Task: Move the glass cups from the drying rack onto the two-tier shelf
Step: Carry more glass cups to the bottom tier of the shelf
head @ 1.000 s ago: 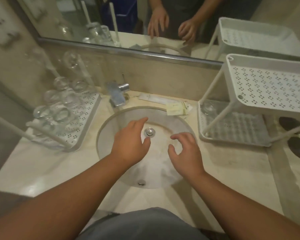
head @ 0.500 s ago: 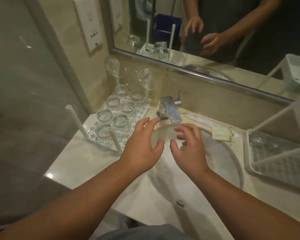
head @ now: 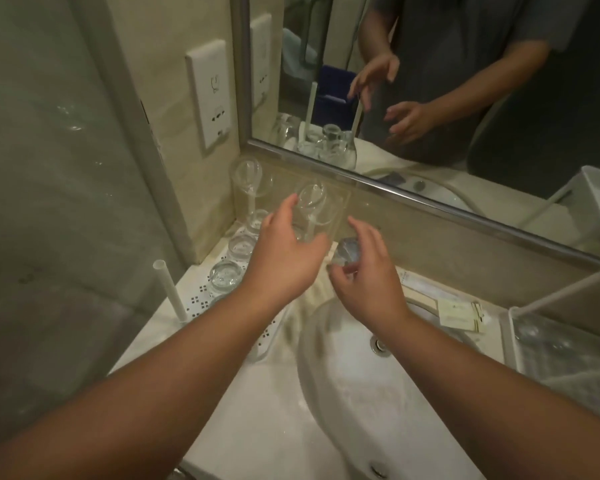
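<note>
Both the left hand [head: 284, 251] and right hand [head: 368, 275] spread wide, empty, flanking an inverted glass cup [head: 314, 209] on the drying rack [head: 201, 299], ready to lift it

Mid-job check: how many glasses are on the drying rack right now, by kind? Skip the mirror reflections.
Glasses upturned on posts: 2
Short glass cups on the drying rack: 3 in clear view
Total: 5 visible; the left hand and its forearm cover part of the rack, so more may be hidden.
</note>
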Demonstrator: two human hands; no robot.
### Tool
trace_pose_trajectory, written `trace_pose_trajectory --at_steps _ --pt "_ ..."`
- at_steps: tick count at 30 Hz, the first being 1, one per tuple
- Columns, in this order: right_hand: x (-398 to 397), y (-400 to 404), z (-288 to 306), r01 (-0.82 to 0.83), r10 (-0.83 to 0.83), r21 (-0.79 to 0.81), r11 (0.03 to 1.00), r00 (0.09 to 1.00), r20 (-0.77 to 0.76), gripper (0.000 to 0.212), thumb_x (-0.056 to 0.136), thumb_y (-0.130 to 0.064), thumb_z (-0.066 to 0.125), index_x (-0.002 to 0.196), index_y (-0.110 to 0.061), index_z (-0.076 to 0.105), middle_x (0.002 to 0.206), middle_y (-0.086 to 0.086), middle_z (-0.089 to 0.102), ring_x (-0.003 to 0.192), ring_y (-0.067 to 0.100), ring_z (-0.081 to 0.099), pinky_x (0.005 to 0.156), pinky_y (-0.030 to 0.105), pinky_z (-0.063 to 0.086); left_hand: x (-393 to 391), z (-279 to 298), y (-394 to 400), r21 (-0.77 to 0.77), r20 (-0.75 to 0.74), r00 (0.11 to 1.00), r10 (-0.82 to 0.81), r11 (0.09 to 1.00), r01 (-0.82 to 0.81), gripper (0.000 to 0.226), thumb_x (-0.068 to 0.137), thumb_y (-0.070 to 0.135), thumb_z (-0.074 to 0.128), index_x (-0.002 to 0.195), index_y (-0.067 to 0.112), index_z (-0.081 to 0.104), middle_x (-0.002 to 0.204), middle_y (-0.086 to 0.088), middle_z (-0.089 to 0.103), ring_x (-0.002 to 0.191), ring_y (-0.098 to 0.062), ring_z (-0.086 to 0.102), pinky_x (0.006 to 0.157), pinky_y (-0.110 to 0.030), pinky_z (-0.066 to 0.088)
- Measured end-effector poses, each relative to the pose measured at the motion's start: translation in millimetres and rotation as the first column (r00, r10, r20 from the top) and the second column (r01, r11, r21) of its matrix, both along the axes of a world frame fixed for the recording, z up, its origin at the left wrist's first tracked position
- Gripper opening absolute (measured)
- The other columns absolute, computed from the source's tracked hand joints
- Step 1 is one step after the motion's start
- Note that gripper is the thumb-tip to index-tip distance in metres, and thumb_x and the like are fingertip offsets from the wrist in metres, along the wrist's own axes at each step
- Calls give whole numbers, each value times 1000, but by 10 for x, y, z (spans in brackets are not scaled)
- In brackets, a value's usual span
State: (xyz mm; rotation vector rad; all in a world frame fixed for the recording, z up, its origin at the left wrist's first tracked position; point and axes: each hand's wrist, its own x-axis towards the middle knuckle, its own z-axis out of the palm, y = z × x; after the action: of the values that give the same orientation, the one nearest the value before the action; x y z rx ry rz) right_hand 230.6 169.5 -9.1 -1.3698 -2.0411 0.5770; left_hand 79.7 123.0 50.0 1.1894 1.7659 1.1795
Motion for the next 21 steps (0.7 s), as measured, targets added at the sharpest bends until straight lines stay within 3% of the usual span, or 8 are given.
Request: trace_pose_trajectory --at_steps 4,6,8,10,13,16,19,21 --pt "-142 298 146 -1 -1 60 998 999 41 56 80 -25 64 132 -31 44 126 -9 45 80 13 59 73 39 53 -113 0 378 -124 163 983 82 990 -62 70 90 31 58 154 29 31 143 2 48 96 -11 65 82 -37 56" --pt "-208 447 199 -11 4 73 997 996 94 59 80 -26 66 133 -32 43 127 -7 45 89 18 59 76 37 52 -165 -12 540 -207 290 946 142 975 -83 60 93 29 54 150 26 38 133 2 55 103 -19 65 86 -39 56" --pt "-286 596 235 -22 9 92 996 990 144 62 79 -27 70 135 -32 42 129 -6 45 104 20 57 84 37 51 -200 -3 669 -287 397 889 229 951 -117 31 98 35 48 125 25 57 105 4 61 100 -22 65 84 -39 55" --pt "-370 757 269 -19 1 100 995 984 180 67 78 -28 73 137 -30 42 132 -4 45 114 22 53 91 38 49 -234 1 784 -353 496 811 310 925 -138 24 101 44 41 107 24 53 94 5 55 95 -23 66 76 -39 55" --pt "-495 986 313 -33 10 79 996 961 276 79 76 -34 78 143 -27 37 139 -2 44 126 26 46 102 41 44 -290 -40 928 -432 601 716 355 898 -83 47 101 54 37 138 26 45 122 -5 55 104 -31 64 74 -39 50" --pt "-609 1171 338 -65 38 55 996 918 395 95 71 -44 82 148 -26 29 147 -2 43 132 29 41 107 42 38 -331 -109 1044 -468 673 630 388 883 -44 61 101 58 35 149 21 38 150 -11 44 117 -37 59 83 -43 49" --pt "-701 1275 327 -56 53 -8 998 873 486 103 67 -50 83 149 -31 23 148 -5 45 134 29 40 106 49 36 -341 -160 1120 -471 713 575 401 882 -31 65 101 59 34 153 21 34 157 -12 36 120 -40 57 101 -53 45" --pt "-735 1306 292 -42 61 -50 998 873 484 102 66 -50 84 149 -32 25 144 -5 49 132 28 43 104 50 38 -341 -191 1157 -466 727 565 390 885 -12 63 101 58 32 151 19 39 152 -14 42 117 -39 58 101 -54 43"
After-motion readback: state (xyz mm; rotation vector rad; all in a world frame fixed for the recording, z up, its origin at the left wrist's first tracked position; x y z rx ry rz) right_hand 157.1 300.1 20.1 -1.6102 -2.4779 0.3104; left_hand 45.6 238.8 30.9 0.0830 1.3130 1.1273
